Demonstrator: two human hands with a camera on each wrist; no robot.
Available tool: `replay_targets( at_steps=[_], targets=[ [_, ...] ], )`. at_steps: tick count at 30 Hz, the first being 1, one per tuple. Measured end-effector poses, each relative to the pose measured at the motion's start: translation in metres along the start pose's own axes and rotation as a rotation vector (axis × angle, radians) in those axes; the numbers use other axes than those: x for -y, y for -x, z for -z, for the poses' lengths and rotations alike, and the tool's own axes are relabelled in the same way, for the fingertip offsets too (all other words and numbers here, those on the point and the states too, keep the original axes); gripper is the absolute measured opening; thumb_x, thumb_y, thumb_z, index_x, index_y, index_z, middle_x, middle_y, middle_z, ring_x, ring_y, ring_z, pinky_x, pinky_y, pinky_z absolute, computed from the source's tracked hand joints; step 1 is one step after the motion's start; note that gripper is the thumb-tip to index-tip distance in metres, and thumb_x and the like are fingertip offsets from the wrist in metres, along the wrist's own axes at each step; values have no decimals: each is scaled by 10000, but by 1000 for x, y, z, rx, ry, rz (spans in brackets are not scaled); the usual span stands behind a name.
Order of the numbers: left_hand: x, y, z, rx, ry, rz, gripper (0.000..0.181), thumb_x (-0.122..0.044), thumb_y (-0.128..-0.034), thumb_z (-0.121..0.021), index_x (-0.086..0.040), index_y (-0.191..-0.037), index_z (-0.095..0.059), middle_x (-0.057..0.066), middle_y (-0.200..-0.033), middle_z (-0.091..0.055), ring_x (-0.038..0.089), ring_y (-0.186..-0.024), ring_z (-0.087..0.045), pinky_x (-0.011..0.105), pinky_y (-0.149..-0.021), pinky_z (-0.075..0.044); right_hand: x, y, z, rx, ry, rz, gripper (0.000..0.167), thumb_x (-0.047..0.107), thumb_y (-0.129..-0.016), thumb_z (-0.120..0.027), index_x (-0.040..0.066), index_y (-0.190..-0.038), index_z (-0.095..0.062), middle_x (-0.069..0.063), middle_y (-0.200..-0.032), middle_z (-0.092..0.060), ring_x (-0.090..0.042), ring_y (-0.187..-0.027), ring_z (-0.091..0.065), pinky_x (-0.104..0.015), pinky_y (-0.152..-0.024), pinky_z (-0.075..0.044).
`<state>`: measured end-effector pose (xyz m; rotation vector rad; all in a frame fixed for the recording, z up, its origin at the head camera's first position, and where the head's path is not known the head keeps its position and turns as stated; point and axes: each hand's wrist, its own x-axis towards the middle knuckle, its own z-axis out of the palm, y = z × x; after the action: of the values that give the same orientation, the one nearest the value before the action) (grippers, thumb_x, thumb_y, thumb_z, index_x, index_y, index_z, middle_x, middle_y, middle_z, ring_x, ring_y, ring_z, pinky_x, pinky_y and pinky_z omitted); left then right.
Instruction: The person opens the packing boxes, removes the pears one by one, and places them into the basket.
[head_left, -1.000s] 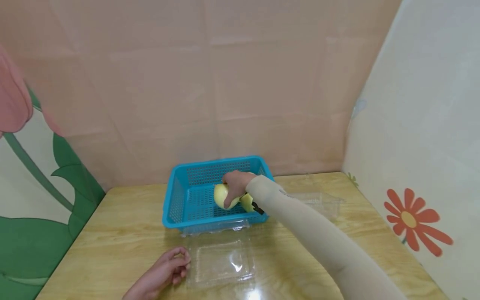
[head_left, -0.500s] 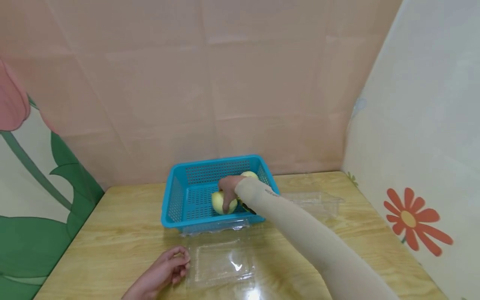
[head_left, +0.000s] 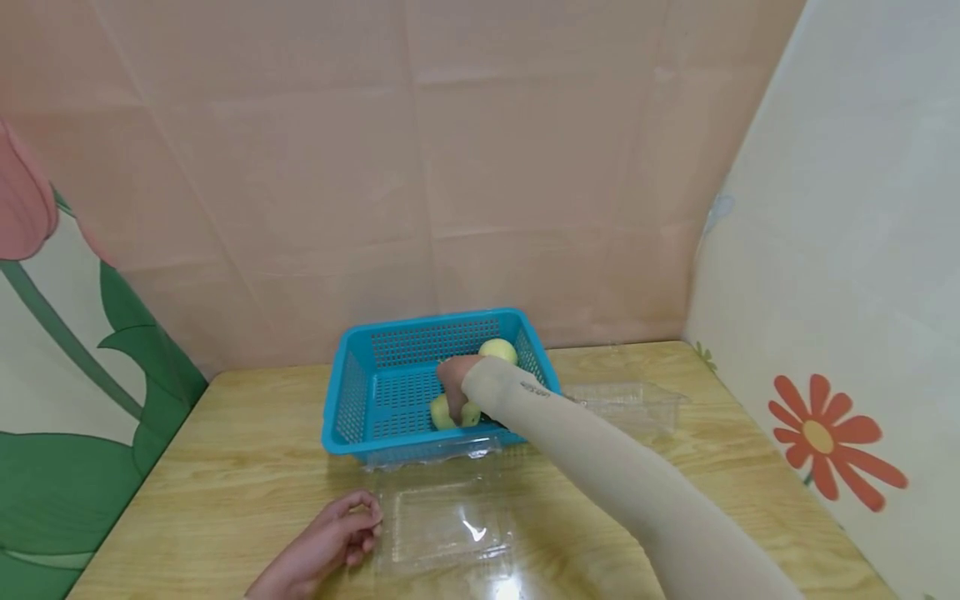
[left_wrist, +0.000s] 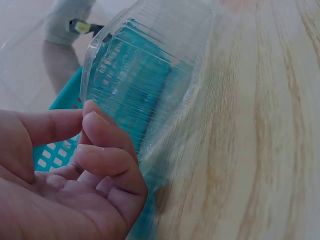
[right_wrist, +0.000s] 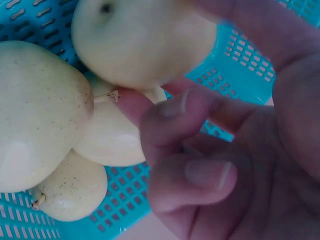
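Note:
My left hand (head_left: 330,533) pinches the near-left edge of a clear plastic container (head_left: 442,525) between thumb and index finger. The left wrist view shows the container's ribbed wall (left_wrist: 145,65) rising from those fingertips. My right hand (head_left: 459,383) reaches down into a blue perforated basket (head_left: 348,400). There, thumb and fingers hold a pale yellow pear (right_wrist: 140,40) from its side. Beside it lie other pears, a large one (right_wrist: 40,115) at the left and a smaller one (right_wrist: 75,185) below. Another pear (head_left: 498,352) shows near the basket's back right corner.
A second clear plastic container (head_left: 637,404) stands right of the basket, partly behind my right forearm. Under everything is a wooden table (head_left: 225,467). A pinkish cloth wall (head_left: 450,208) closes off the back, and a flowered white wall (head_left: 847,292) borders the right.
My right hand has moved slightly left and lowered the pear in the basket. The pear at the back right corner has come into view. My left hand keeps its place.

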<state>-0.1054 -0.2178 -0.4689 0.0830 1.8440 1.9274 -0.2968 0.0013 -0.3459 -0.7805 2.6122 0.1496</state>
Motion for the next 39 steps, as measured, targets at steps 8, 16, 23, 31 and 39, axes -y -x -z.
replay_targets(
  at_steps=[8,16,23,31,39],
  targets=[
    [1,-2,-2,-11,-16,-5,116,-151,-989,-552,-43,-1025,-531,19,-866,-592,77,-652,-495,188,-534,-388,-3,8,2,-19,-4,46,500,213,-784,-838,116,-1207,-590,-8,-1131,-632,-139,-919,-556,-301,-738,-512],
    [1,-3,-6,0,20,24,147,-166,-996,-551,-31,-1053,-542,38,-902,-620,102,-693,-572,200,-550,-424,-21,20,7,-25,-248,64,574,188,-853,-781,60,-1361,-546,-79,-1274,-613,-191,-826,-635,-304,-683,-509],
    [1,-3,-10,11,20,2,120,-139,-1001,-532,-26,-1040,-544,39,-904,-616,116,-731,-598,200,-558,-445,-37,34,13,-30,-375,35,546,265,-878,-771,101,-1349,-549,-74,-1086,-647,-300,-963,-674,-445,-824,-557],
    [1,-5,-12,10,16,6,138,-148,-995,-542,-16,-1036,-534,38,-895,-614,124,-743,-604,204,-558,-442,-48,36,3,-95,-376,77,470,256,-899,-748,96,-1309,-583,-58,-950,-685,-183,-733,-635,-325,-635,-522],
    [0,-6,-13,3,16,15,119,-156,-1000,-535,-39,-1020,-536,33,-888,-612,118,-744,-601,205,-560,-436,-54,55,-8,-214,-411,186,367,195,-927,-710,50,-1252,-620,-43,-1019,-681,-178,-897,-647,-340,-796,-540]
  ],
)
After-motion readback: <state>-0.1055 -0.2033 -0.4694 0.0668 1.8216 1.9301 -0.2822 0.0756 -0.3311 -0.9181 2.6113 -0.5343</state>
